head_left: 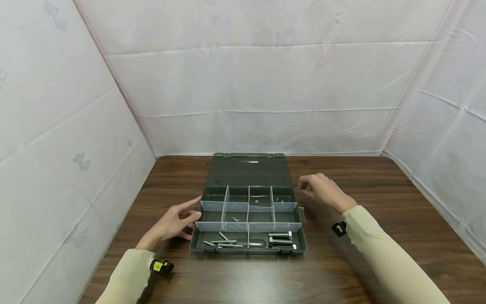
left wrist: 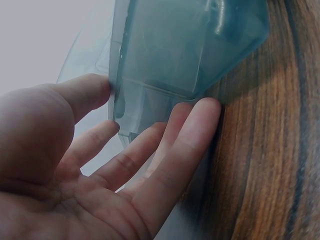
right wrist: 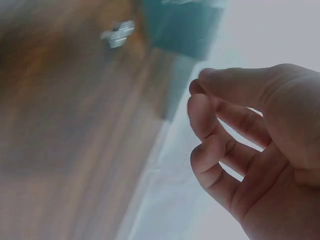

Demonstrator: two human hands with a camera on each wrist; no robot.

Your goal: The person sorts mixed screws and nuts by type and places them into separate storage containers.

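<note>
Head view is showing a person sitting at a brown wooden table (head_left: 379, 270) with a dark green compartment box (head_left: 248, 249) lying open ahead of both hands, its lid (head_left: 248, 169) lying flat beyond them. The left hand (head_left: 172, 223) is resting with straight, spread fingers against the box's left wall; nothing is being gripped. Left wrist view is confirming this: the fingertips (left wrist: 200, 112) are touching the translucent green plastic of the box (left wrist: 170, 55), the thumb lying along its upper edge and the palm staying wide. Just to the right of that hand, in the nearest row of compartments, several long bolts (head_left: 222, 242) are lying loose, and further right two thicker bolts (head_left: 281, 238) are lying side by side. Small bits are sitting in the far compartments, too small to identify.

The right hand (head_left: 322, 190) is hovering above the table just beyond the box's far right corner, fingers curling inward. Right wrist view is showing the fingers (right wrist: 210, 125) bending toward the thumb; whether they are pinching something tiny I cannot tell, since nothing is showing between them. Below and to the left of this hand, a small metal piece (right wrist: 118, 34) is lying on the wood beside the box's corner (right wrist: 185, 25), blurred.

White cloth (head_left: 247, 84) is hanging around the table on three sides.
</note>
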